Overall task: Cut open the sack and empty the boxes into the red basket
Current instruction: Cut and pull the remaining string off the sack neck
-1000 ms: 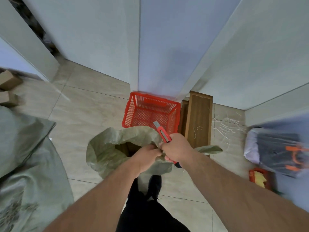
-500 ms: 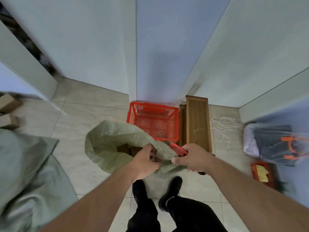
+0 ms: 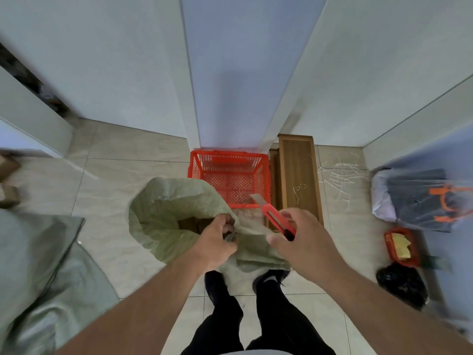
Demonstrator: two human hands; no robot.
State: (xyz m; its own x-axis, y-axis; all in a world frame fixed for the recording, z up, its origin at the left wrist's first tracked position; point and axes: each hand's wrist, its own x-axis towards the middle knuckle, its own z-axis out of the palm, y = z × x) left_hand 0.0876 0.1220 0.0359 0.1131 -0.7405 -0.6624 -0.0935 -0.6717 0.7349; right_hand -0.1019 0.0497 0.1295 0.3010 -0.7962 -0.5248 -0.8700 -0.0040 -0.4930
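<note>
Sack (image 3: 176,213) stands upright on the floor, mouth open, its far rim just in front of the basket (image 3: 230,175). Brown boxes (image 3: 194,224) are visible deep inside the opening; number cannot be told. Basket sits against the wall base and holds no boxes.

Left hand (image 3: 217,239) is curled tight on the near rim of the sack, bunching the fabric. Right hand (image 3: 299,239) carries the knife (image 3: 277,221), thumb and fingers only loosely around the red handle, forefinger lifted; blade is extended and points toward the basket, clear of the fabric.

Assessment: the cut appears done or nearly done; emptying is not started.

Risks noted:
- Exposed blade in a loose grip, close to the left hand. Any pull on the fabric could bring the knuckles across the edge.
- Tipping the sack with the knife still held leaves only one hand in control; boxes could spill onto the floor short of the basket.
- A slack hold could let the knife drop toward the feet (image 3: 268,280) directly below
</note>
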